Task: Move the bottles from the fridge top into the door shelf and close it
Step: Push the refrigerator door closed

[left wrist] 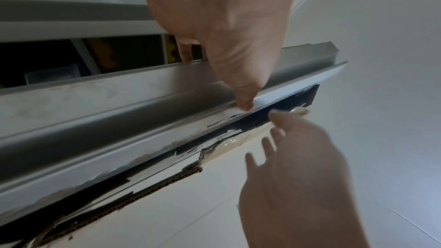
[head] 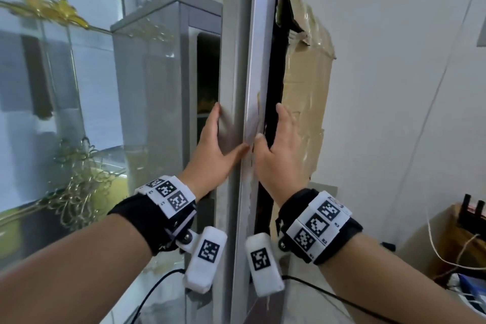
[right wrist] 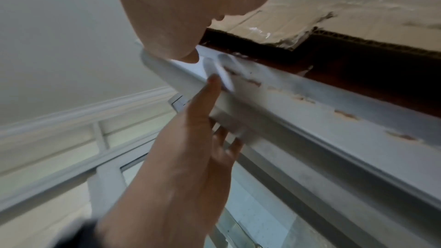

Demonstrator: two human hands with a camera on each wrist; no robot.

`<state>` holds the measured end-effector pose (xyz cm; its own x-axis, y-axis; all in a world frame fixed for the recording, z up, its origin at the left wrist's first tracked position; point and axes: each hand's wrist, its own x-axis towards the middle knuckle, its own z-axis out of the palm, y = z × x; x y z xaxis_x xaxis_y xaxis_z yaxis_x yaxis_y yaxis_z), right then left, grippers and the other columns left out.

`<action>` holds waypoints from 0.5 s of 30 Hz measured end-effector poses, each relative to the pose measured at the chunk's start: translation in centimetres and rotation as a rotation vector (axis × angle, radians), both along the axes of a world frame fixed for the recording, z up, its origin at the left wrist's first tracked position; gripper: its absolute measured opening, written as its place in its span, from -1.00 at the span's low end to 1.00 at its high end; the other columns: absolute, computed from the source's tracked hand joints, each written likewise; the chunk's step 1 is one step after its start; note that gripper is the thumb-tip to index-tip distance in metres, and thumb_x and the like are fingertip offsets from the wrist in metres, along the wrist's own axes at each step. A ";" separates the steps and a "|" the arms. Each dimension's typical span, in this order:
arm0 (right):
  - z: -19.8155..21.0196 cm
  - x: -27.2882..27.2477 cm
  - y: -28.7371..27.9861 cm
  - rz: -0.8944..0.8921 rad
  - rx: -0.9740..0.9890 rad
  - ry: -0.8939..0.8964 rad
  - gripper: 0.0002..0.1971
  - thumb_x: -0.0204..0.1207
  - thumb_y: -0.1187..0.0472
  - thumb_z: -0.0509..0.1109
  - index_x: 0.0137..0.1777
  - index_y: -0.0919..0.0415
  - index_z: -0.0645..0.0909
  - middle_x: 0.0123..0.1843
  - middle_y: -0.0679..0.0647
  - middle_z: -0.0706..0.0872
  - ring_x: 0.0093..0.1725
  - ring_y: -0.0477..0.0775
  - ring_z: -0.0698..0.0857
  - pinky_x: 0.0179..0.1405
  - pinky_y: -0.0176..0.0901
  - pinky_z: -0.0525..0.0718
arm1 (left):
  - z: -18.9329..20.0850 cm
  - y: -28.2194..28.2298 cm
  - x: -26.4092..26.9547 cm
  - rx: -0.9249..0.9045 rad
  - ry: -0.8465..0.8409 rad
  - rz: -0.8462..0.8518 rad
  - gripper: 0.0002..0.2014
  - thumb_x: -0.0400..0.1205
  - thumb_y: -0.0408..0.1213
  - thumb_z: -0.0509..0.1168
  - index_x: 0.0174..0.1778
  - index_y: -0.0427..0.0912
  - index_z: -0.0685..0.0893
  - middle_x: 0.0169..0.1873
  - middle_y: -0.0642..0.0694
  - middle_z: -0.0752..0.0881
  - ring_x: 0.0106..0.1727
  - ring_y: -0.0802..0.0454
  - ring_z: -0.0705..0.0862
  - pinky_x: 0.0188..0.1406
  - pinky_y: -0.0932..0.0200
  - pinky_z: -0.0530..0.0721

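The silver fridge door [head: 249,60] stands ajar and is seen edge-on. Brown cardboard [head: 307,87] is taped over its right face. My left hand [head: 223,139] lies flat on the door's left side, fingers straight, with its thumb [left wrist: 245,105] touching the edge. On the right side my right hand [head: 273,129] presses on the black strip and the cardboard with straight fingers, its thumb [right wrist: 188,57] on the edge. A dark gap [head: 207,81] between door and fridge body [head: 157,87] shows something yellow inside. No bottle is in view.
A glass cabinet [head: 52,73] with gold ornaments stands at the left, close to the fridge. A white wall [head: 394,60] runs along the right. Low at the right a wooden stand [head: 462,239] carries cables. Black wrist cables hang below my arms.
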<state>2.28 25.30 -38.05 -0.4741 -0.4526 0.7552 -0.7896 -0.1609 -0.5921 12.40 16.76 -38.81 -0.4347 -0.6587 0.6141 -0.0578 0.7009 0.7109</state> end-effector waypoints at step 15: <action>-1.2 -3.8 -5.9 0.102 0.065 -0.127 -0.18 0.40 0.31 0.19 0.69 -0.01 0.04 0.70 0.10 0.19 0.65 0.17 0.20 0.61 0.19 0.21 | -0.4 -3.0 0.7 -0.042 -0.029 0.169 -0.06 0.58 0.01 0.42 0.72 0.27 -0.10 0.74 0.08 -0.14 0.75 0.14 -0.18 0.60 0.10 -0.04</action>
<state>-1.51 19.35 -39.20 -0.5133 -0.5494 0.6593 -0.6891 -0.1940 -0.6982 13.14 13.72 -39.22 -0.3379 -0.6978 0.6316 -0.1979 0.7087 0.6772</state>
